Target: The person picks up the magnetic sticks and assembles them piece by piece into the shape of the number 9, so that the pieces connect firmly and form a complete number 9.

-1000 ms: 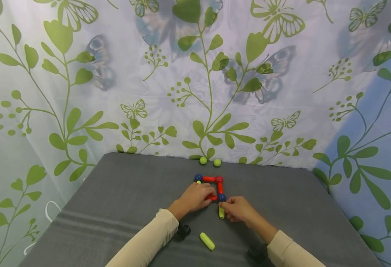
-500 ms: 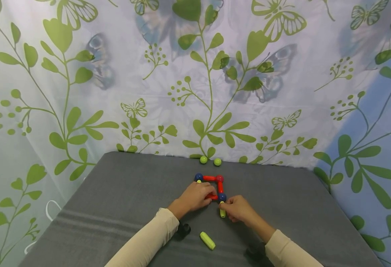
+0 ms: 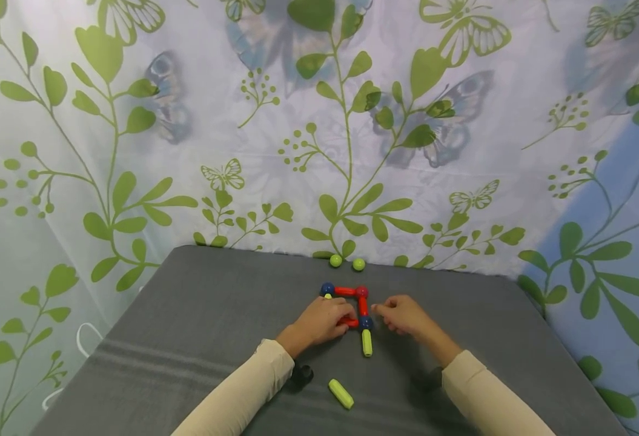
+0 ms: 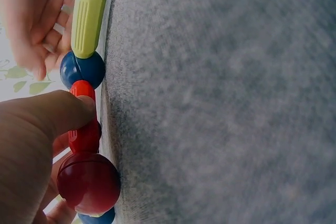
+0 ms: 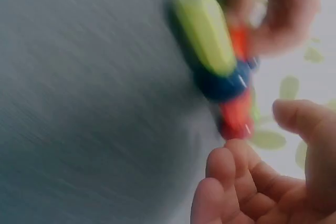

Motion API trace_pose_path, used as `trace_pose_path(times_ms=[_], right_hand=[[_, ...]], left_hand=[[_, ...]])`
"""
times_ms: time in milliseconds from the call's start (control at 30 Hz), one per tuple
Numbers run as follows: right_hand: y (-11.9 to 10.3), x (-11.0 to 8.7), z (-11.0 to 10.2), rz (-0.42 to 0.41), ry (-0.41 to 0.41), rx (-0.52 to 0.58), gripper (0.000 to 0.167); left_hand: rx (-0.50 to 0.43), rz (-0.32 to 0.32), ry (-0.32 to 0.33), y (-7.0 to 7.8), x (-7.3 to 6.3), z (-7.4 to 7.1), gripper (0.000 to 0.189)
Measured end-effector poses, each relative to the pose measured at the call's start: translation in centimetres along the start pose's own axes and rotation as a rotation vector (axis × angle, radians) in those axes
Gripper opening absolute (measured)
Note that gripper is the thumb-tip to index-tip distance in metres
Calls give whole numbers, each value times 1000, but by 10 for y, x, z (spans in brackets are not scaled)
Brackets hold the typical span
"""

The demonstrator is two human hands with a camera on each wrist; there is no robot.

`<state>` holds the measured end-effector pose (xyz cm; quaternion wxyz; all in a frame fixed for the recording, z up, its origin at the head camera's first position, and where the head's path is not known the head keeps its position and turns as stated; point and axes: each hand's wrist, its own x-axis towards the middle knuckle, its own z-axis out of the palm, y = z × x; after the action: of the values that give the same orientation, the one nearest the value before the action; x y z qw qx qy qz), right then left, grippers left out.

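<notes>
A square of toy construction rods and balls lies on the grey table. My left hand [image 3: 321, 321] pinches its front red rod [image 4: 85, 137], between a red ball [image 4: 89, 184] and a blue ball [image 4: 86, 69]. From that blue ball a yellow-green rod [image 3: 367, 343] sticks out towards the front. My right hand [image 3: 406, 315] is just right of the square, holding nothing; in the right wrist view its thumb and fingers are apart. Another red rod [image 3: 363, 306] runs back to a second red ball [image 3: 361, 292]. A further blue ball [image 3: 327, 289] marks the far left corner.
A loose yellow-green rod [image 3: 341, 394] lies nearer the front. Two light green balls [image 3: 347, 263] sit at the table's back edge, against a leaf-and-butterfly curtain [image 3: 275, 200]. A small black object [image 3: 301, 375] shows beside the left sleeve.
My right hand has let go of the yellow-green rod at the near blue ball and moved back and right. The rod stays attached; my left hand keeps its hold.
</notes>
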<state>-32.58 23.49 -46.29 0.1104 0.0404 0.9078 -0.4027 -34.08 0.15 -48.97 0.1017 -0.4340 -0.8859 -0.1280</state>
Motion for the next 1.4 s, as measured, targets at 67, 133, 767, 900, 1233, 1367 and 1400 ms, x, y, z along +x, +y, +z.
trace_pose_path(times_ms=[67,133,767,900,1233,1367,1400], right_hand=[[-3,14,-13,-65,-5,-35,29],[-7,29,-22,-155,-11,-123,30],[-13,105,-18,-549,-18,-645,38],[-13,105,-17,-569,-7,-645,38],[-2,95,-23,-670,37,-585,31],[8,86,-23,-707,49,-575,27],[10,83,-24,-718,49,-575,27]], left_hand=[[0,9,-2,0,1,-1,12],[-7,19,-2,1,1,-3,12],[18,85,9,22,-1,7,14],[17,84,9,21,0,5,15],[25,73,30,9,0,-3,14],[42,51,39,1,-1,1,15],[48,44,45,-1,-1,2,15]])
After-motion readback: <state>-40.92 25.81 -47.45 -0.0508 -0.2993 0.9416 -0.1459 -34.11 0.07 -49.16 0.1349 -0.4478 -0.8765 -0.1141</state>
